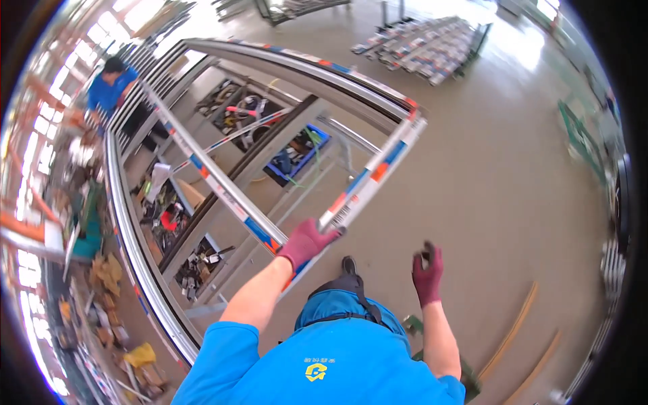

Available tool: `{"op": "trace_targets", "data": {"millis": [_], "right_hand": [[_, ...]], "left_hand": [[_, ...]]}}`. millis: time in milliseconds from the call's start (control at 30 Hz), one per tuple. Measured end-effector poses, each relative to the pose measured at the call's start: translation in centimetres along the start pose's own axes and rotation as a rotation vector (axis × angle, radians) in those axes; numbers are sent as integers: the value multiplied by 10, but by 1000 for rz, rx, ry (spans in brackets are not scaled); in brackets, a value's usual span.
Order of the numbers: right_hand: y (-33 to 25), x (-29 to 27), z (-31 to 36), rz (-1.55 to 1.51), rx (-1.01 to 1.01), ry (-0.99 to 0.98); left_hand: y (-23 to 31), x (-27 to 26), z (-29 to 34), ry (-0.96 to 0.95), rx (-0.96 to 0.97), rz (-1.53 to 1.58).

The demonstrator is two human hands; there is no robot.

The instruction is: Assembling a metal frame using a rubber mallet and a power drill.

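A large rectangular metal window frame (371,177), its rails covered with printed protective film, lies in front of me and to the left. My left hand (309,244), in a maroon glove, is closed around its near right corner, where a film-covered crossbar (216,185) meets the edge rail. The underside of that grip is hidden. My right hand (427,273), gloved alike, hangs in the air to the right of the frame. Its fingers are slightly bent and apart, touching nothing.
Under the frame are a stand, a blue bin (297,154) of small parts and trays of tools (246,115). A co-worker in blue (111,88) stands at the far left end. Stacked profiles (432,47) lie at the back; two long strips (509,331) lie on the floor at right.
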State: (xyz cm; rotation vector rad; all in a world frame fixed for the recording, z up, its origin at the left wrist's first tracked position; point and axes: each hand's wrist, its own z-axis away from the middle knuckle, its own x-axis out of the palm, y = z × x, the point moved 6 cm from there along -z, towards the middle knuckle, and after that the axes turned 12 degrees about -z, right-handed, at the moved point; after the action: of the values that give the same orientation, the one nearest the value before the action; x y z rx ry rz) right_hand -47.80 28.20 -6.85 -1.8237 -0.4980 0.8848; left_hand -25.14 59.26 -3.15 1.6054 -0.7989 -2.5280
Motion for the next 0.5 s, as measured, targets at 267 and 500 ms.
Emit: {"op": "trace_targets", "data": {"millis": [267,500], "right_hand": [[-137,190,-236,476,-814,-978],[-112,211,-265,594,-901,-1153]], "left_hand": [[18,-26,18,26,-64,91],[18,-14,11,16,-76,70]]}}
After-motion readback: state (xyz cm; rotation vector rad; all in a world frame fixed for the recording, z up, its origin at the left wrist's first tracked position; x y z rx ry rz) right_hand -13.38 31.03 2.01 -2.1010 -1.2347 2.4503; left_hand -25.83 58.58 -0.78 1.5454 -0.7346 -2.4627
